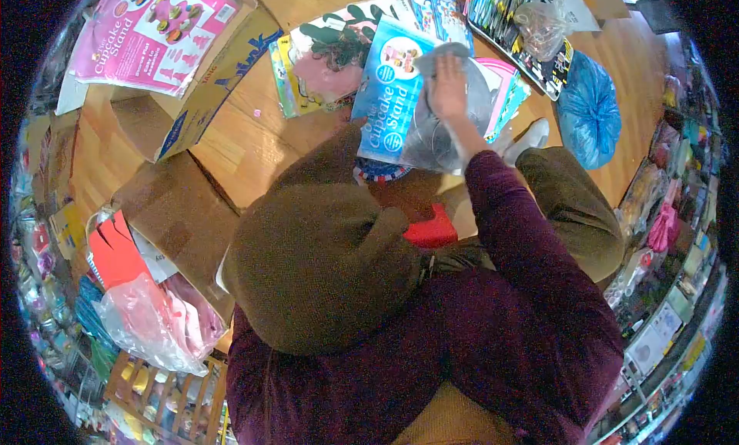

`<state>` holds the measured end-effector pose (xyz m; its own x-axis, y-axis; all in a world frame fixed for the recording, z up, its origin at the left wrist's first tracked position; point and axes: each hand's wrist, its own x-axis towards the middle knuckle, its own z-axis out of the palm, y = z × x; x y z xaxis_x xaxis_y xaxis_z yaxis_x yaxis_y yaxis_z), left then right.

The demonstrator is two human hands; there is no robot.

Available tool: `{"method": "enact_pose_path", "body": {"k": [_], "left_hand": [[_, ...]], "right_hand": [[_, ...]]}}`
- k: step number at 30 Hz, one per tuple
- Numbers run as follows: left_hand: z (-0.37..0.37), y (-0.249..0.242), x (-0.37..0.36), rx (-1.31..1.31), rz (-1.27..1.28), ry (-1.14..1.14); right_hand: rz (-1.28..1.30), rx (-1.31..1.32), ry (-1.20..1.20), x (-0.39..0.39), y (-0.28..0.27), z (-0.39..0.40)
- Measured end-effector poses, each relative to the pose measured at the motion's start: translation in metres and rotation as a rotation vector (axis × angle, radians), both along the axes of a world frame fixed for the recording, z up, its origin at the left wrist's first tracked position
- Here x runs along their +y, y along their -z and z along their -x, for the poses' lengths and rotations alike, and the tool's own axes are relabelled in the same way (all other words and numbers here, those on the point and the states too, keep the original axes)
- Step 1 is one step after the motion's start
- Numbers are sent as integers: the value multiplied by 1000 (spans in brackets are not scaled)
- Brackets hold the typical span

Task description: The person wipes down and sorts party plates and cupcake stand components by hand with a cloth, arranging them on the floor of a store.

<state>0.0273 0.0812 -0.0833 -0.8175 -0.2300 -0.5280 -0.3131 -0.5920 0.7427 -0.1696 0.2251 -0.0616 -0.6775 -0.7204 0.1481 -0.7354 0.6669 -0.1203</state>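
My right hand [449, 91] presses a grey cloth [454, 49] against the upper part of a blue and white cupcake stand package [391, 79]. The fingers point away from me, over the cloth. A dark grey, shiny area [435, 133] covers the package's right side, below and around the hand; what it is I cannot make out. The package rests on other flat printed packs, including one with pink and green shapes [327, 68]. My left hand is out of sight, hidden behind my raised brown-trousered knee [308, 268].
A cardboard box [208, 98] at the upper left bears a pink cupcake stand package [158, 33]. Another carton [173, 222] stands below it, near red and pink items in plastic [146, 306]. A tied blue bag [589, 110] and a box of packs [508, 29] lie right. Shelves [654, 329] line both sides.
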Motion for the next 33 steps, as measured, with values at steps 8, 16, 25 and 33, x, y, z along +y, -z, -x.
{"method": "enact_pose_path", "body": {"k": [8, 16, 25, 33], "left_hand": [[3, -1, 1, 18, 54, 102], [28, -71, -16, 213, 439, 450], [107, -276, -27, 728, 1328, 908], [78, -286, -35, 930, 1553, 994]], "right_hand": [[-40, -263, 497, 108, 20, -95], [448, -403, 138, 81, -29, -105], [1165, -441, 980, 154, -78, -24], [1012, -369, 1162, 213, -3, 5]]}}
